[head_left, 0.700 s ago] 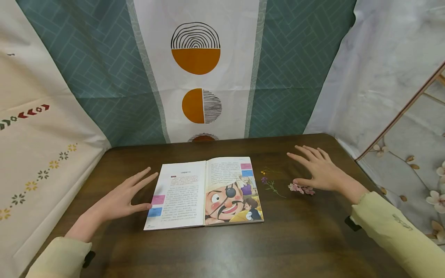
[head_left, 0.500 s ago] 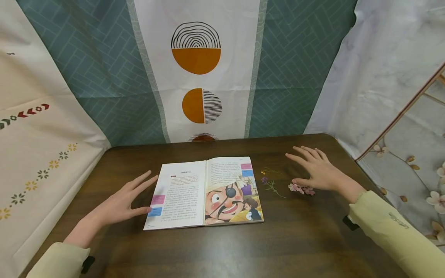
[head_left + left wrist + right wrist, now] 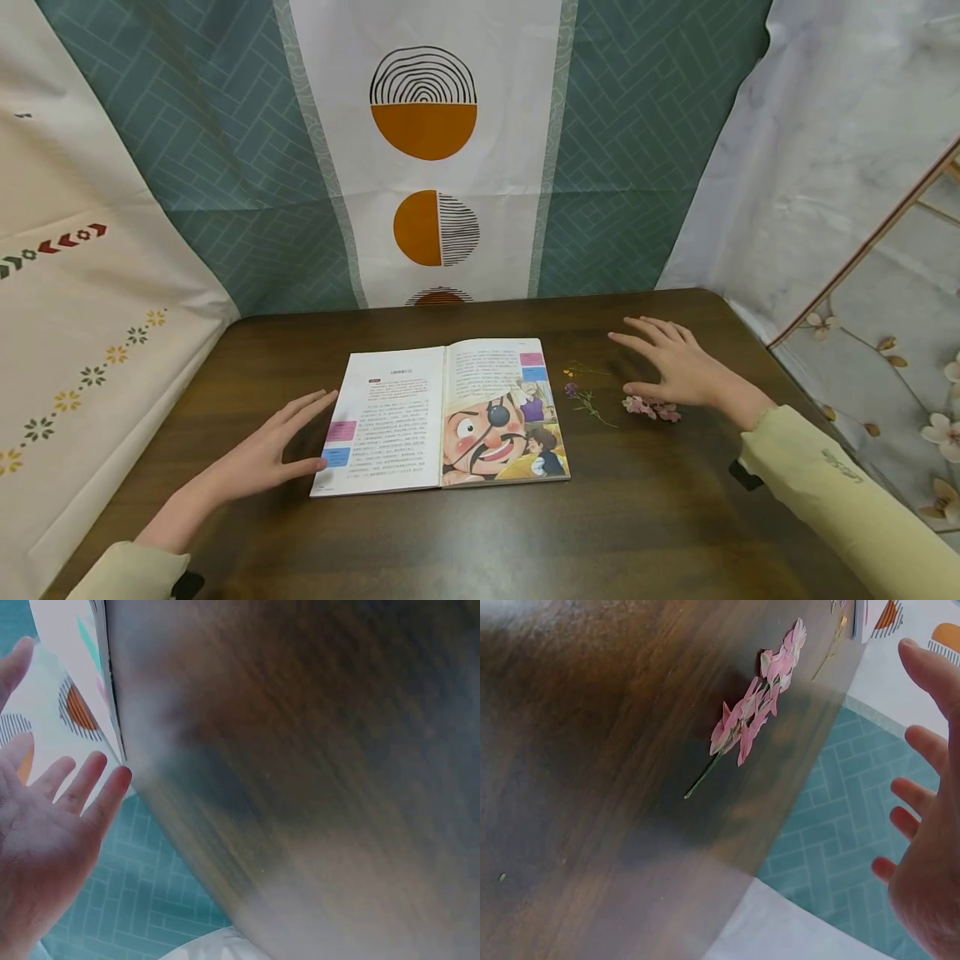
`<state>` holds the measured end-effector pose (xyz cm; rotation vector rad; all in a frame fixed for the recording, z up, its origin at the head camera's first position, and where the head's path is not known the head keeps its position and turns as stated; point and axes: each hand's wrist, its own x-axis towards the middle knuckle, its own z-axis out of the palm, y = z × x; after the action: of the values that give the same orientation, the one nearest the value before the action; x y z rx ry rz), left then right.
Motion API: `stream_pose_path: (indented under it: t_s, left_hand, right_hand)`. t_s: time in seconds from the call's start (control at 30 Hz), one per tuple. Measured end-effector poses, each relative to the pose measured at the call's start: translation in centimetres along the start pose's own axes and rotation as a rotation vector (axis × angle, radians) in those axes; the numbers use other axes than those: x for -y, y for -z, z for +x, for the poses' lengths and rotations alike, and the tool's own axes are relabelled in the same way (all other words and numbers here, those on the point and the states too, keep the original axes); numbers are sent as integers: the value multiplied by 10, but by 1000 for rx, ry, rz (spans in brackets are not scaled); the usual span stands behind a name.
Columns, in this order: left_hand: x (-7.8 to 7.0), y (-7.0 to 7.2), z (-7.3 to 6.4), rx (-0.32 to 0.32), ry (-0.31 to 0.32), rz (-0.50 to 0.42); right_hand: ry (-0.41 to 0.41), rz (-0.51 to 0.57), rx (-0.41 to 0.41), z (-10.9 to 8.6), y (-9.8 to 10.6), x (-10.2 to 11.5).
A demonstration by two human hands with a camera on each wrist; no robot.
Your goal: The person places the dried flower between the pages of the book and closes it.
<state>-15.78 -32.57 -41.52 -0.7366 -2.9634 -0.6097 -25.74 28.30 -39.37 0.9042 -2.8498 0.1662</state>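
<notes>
An open book lies on the dark wooden table, text on its left page and a cartoon pirate on its right. My left hand is at the book's left edge, fingers spread and thumb tip over the blue tab; it holds nothing. To the book's right lie a purple flower sprig and a thin yellow one. My right hand, fingers extended and holding nothing, hovers over a pink flower sprig. The right wrist view shows the palm well above that sprig, whose green stem is visible.
The brown table reaches back to a green and white curtain with orange circles. Cream cloth with stitched motifs hangs at left, and marble-patterned cloth with printed flowers hangs at right.
My right hand has drifted left toward the flowers. My left hand has sunk slightly, its fingers a little lower and closer together. The book and sprigs stay put.
</notes>
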Motion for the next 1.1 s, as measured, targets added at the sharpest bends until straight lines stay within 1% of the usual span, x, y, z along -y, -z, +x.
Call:
stream_pose_path:
  t_s: [0.1, 0.23, 0.37, 0.47, 0.63, 0.83, 0.9, 1.1]
  left_hand:
    - [-1, -2, -2, -8, -1, -13]
    - [-2, -5, -3, -13, -4, -91]
    - [-4, -7, -4, -17, 10, -163]
    - [-5, -8, -5, -12, 36, -188]
    - [-6, -11, -7, 6, 103, -242]
    - [-6, -16, -8, 15, 112, -269]
    - [-6, -18, -9, 19, 126, -275]
    - [-7, -19, -9, 73, 192, -333]
  right_hand:
    - [2, -1, 13, 2, -1, 1]
    - [0, 7, 34, 5, -3, 0]
    - [8, 15, 41, 7, -8, -2]
    - [19, 24, 43, 9, -11, -4]
    - [28, 55, 58, 12, -15, -5]
    - [31, 106, 88, 14, -16, -4]
    - [33, 125, 102, 15, -16, -4]
    - [19, 185, 171, 20, -16, -4]
